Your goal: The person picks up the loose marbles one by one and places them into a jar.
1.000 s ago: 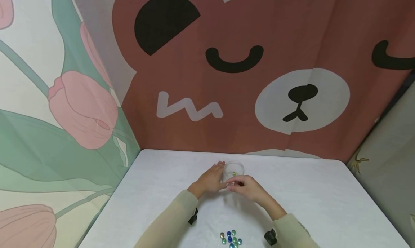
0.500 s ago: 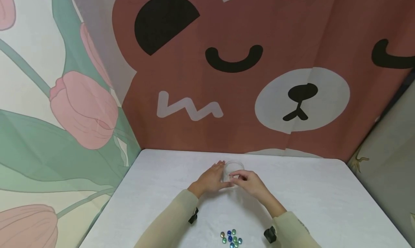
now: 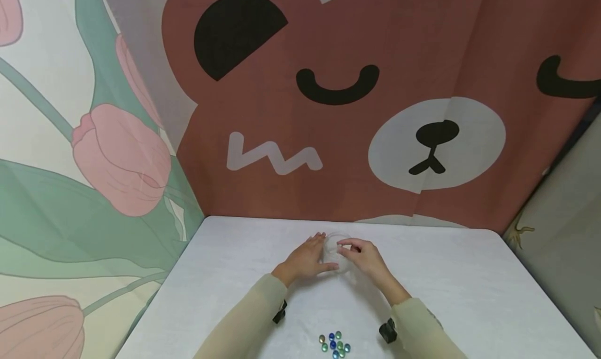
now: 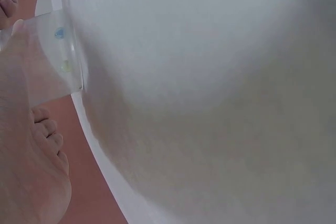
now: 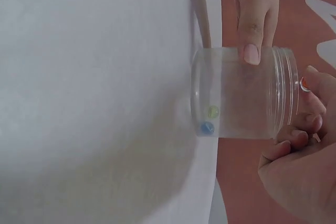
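A clear screw-neck plastic jar [image 5: 247,98] stands on the white table. My left hand [image 3: 304,259] holds it from the left, thumb laid along the near wall. Low inside the jar lie a yellow-green marble [image 5: 212,112] and a blue marble [image 5: 208,127]. Right at the jar's mouth, my right hand [image 3: 368,260] pinches a marble with orange and white in it [image 5: 304,84] between the fingertips. Its other fingers are curled near the rim. In the head view that pinched marble is too small to make out.
Several blue, green and brownish marbles [image 3: 333,344] lie in a cluster at the table's [image 3: 235,254] near side, between the forearms. A brown bear-print cloth [image 3: 347,140] hangs behind the table, and a tulip-print cloth [image 3: 84,192] on the left.
My right hand has risen from in front of the jar, beside the left thumb, to the jar's mouth. The left hand keeps its place on the jar.
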### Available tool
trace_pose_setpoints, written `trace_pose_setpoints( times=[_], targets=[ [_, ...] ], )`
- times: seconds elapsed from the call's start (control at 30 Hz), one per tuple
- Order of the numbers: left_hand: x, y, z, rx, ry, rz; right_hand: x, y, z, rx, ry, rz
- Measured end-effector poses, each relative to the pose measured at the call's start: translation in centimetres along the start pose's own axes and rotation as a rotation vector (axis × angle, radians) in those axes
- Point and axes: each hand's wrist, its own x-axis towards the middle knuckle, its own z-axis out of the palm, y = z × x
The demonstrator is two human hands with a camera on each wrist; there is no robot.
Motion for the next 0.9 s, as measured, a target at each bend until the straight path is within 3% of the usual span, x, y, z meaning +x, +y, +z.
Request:
trace_pose_setpoints(
  times=[0.33,0.9],
  targets=[
    [0.1,-0.1,-0.1,-0.009,-0.01,-0.001,1.1,0.7,-0.2,0.014,0.019,0.025],
    [0.1,-0.1,0.0,-0.021,-0.014,0.001,1.8,2.0,-0.2,0.092,-0.025,0.069]
  ],
)
